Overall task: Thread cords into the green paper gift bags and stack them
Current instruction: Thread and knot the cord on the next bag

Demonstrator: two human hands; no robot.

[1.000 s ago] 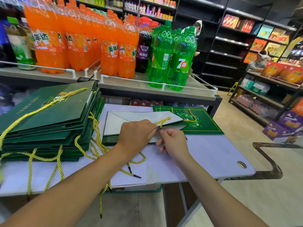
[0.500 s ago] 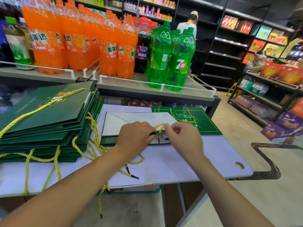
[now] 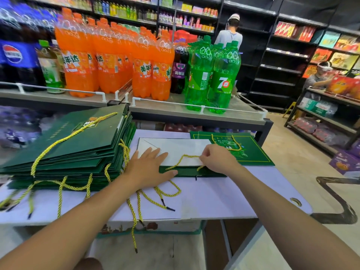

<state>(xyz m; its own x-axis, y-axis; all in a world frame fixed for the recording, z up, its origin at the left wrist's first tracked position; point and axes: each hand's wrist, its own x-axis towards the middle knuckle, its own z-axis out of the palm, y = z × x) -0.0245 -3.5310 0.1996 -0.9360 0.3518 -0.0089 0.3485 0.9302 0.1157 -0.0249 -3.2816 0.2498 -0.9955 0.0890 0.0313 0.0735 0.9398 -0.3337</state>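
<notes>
1. Green gift bag (image 3: 176,151) is lying flat on the counter (image 3: 224,193), its long axis running left to right, just in front of both hands.
2. Left hand (image 3: 149,167) is pressing it down, fingers straight and spread.
3. Right hand (image 3: 216,159) is pinching the yellow cord (image 3: 190,156) at the loop's right end, so it is sitting nearer for the pull.
4. Stack of corded bags (image 3: 68,147) is lying just left of the left hand.

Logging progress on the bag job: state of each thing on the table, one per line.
left hand, flat, fingers spread, pressing the current bag
right hand, pinches the yellow cord
yellow cord, arched over the bag's white panel
current bag, lying flat, white panel up
stack of bags, piled flat, cords hanging
single bag, flat, cord fitted
loose cords, trailing off the table edge
</notes>
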